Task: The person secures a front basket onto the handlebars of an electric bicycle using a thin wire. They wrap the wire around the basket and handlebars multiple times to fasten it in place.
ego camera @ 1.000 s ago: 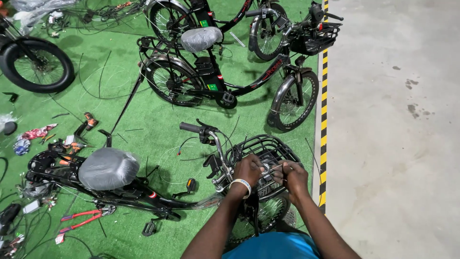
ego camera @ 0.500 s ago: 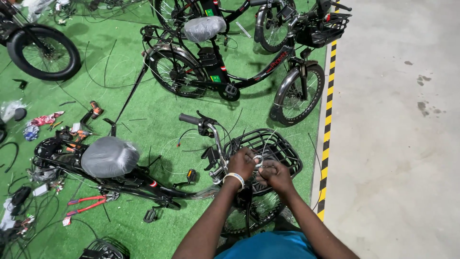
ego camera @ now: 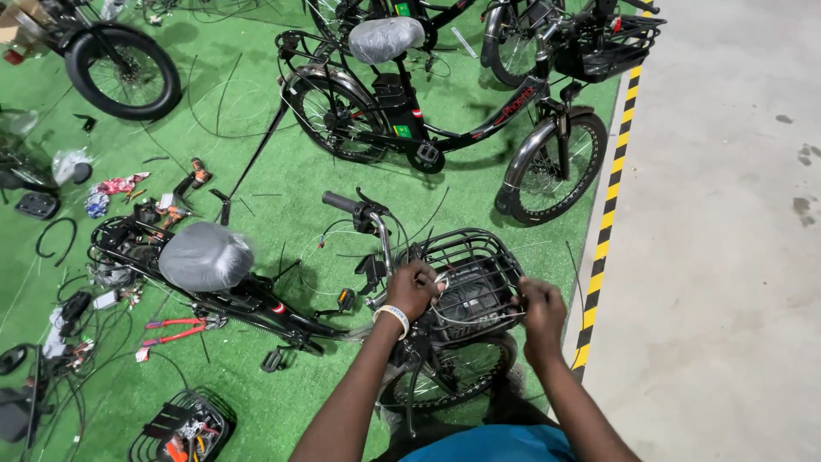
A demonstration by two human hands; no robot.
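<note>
1. We see our blue shirt (ego camera: 496, 445) at the bottom edge, with both bare forearms reaching up from it toward the front of a bicycle.
2. Our left hand (ego camera: 414, 289), with a white band at the wrist (ego camera: 393, 315), is curled closed at the near left rim of the black wire front basket (ego camera: 475, 282); its fingers grip a thin light cable (ego camera: 466, 318) where it meets the rim.
3. Our right hand (ego camera: 541, 310) sits at the basket's near right rim, fingers bent and pinched at the wire edge; we cannot tell whether it holds the cable's other end or the rim itself.
4. The cable sags in a shallow loop between the two hands across the front of the basket.
5. The basket sits above the black front wheel (ego camera: 453, 376) of the nearest black bicycle, which lies on the green artificial turf floor (ego camera: 282, 214).
6. Just left of the basket, the black handlebar grip (ego camera: 340, 202) points up and left.
7. Further left, the bicycle's saddle wrapped in grey plastic film (ego camera: 205, 255) shows, and red-handled cutters (ego camera: 175, 329) lie on the turf just below the frame.
8. Beyond, a second black bicycle with red trim (ego camera: 445, 128) stands upright, its saddle likewise wrapped.
9. To the right, a yellow-and-black striped line (ego camera: 609, 222) borders the bare grey concrete floor (ego camera: 727, 214).
</note>
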